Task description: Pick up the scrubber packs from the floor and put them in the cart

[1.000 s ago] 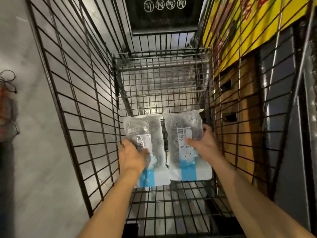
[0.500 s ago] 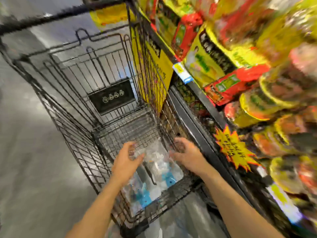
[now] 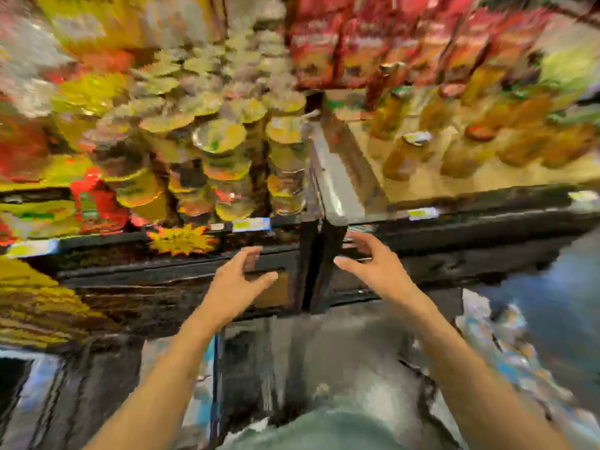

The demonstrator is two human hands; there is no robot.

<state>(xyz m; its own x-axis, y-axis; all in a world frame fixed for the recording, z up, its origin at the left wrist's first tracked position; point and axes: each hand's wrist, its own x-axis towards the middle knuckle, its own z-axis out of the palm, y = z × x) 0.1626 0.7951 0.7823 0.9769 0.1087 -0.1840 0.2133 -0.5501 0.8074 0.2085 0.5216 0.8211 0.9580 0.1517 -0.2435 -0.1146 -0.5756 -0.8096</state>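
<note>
The picture is heavily blurred. My left hand (image 3: 237, 284) and my right hand (image 3: 376, 264) are both held out in front of me, fingers spread, with nothing in them, before the dark base of the store shelves. Blurred clear-and-blue scrubber packs (image 3: 496, 349) lie on the floor at the right, below and to the right of my right forearm. Another blue-and-white pack (image 3: 201, 394) shows low down by my left forearm. The cart is not clearly in view; a dark shape at the bottom left cannot be made out.
Store shelves fill the upper half: stacked yellow cups (image 3: 224, 164) left of centre, red bags (image 3: 357, 43) above, bottles (image 3: 406, 151) on the right shelf. A dark upright post (image 3: 311, 264) divides the shelf units. Grey shiny floor (image 3: 568, 303) lies at the right.
My hands let go of the two packs in the cart and came out with nothing in them. My view swung right, from the cart to the shelves and floor.
</note>
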